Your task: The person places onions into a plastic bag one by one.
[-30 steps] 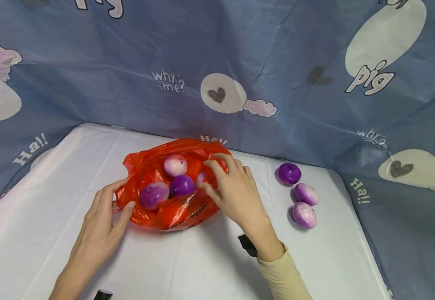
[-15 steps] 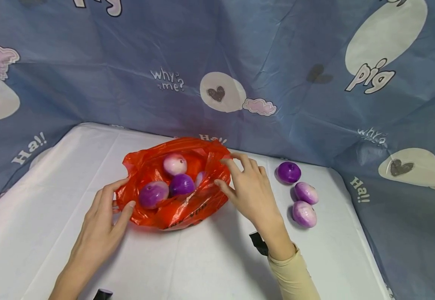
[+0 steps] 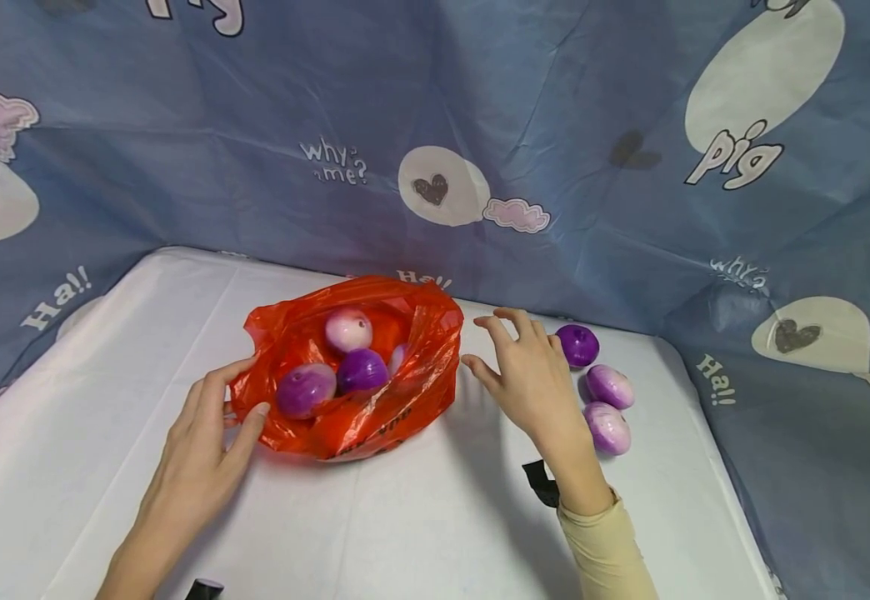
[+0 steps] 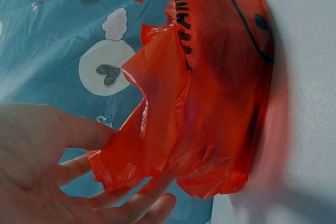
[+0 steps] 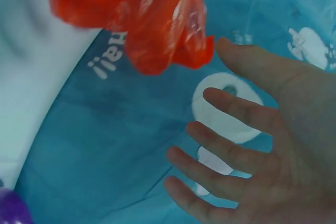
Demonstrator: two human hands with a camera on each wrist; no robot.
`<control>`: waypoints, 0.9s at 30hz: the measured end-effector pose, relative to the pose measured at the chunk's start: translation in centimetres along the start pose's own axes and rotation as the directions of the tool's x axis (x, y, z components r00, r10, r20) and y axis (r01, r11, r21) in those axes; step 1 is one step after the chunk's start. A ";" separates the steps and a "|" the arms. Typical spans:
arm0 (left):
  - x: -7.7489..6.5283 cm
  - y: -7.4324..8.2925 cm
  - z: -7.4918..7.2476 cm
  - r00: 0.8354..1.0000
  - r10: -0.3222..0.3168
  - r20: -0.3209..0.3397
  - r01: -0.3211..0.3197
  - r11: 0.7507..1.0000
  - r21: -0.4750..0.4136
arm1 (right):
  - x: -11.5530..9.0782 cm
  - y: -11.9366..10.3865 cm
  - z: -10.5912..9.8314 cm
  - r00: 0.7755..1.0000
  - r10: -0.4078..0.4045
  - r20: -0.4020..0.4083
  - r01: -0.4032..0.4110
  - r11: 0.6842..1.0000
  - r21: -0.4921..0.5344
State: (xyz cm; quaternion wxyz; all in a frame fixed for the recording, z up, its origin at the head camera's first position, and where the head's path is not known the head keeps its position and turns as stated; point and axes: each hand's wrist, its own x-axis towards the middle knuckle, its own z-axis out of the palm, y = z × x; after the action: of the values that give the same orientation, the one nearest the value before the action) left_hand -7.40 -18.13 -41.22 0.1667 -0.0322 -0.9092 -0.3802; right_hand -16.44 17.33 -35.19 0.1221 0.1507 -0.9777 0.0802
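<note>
"What's in the head view?"
"A red bag (image 3: 427,375) of purple onions (image 3: 362,371) on the counter (image 3: 412,533); three loose onions (image 3: 609,387) lie just past the right hand (image 3: 536,375)."
"Left wrist?"
"It adds fingers tucked behind the bag's edge: the left hand (image 4: 39,166) pinches it."
"Right wrist?"
"The hand's underside, hidden from above; fingers released, spread, near the bag."

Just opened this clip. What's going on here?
A person's left grip pinches the left edge of an open red plastic bag on a white table. Four onion-like vegetables show inside it, one partly hidden by the bag's right side. The right grip is empty, fingers spread and bent, in the gap between the bag and three similar vegetables to the right, outside the bag.
</note>
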 end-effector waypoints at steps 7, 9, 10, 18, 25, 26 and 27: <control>0.0 -0.1 0.0 1.000 -0.006 0.004 0.006 1.000 0.007 | 0.7 1.7 0.8 0.999 0.038 0.014 -0.038 0.999 0.007; 0.0 0.0 0.0 1.000 -0.003 0.001 0.003 1.000 0.006 | 0.9 2.1 1.1 0.999 0.045 0.018 -0.045 0.999 0.011; 0.0 0.0 0.0 1.000 -0.001 0.000 0.001 1.000 0.005 | 1.1 2.3 1.2 0.999 0.051 0.019 -0.052 0.999 0.012; 0.1 -0.1 -0.1 1.000 -0.002 0.002 0.002 1.000 0.009 | 1.7 3.9 1.6 0.993 0.111 0.052 -0.111 0.994 0.008; 0.0 -0.1 -0.1 1.000 0.006 -0.004 -0.006 1.000 -0.007 | 2.2 5.3 2.2 0.985 0.157 0.071 -0.159 0.987 0.024; 0.0 -0.1 -0.1 1.000 0.006 -0.004 -0.006 1.000 -0.007 | 2.3 5.5 2.3 0.984 0.164 0.073 -0.166 0.986 0.026; 0.0 -0.1 -0.1 1.000 0.005 -0.005 -0.005 1.000 -0.007 | 2.4 5.7 2.4 0.982 0.173 0.076 -0.175 0.984 0.029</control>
State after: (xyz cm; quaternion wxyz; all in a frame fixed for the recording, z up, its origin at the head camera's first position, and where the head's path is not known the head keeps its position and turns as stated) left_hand -7.39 -18.27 -41.21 0.1697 -0.0341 -0.9073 -0.3833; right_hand -20.91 21.55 -37.52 0.0760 0.0696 -0.9894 0.1022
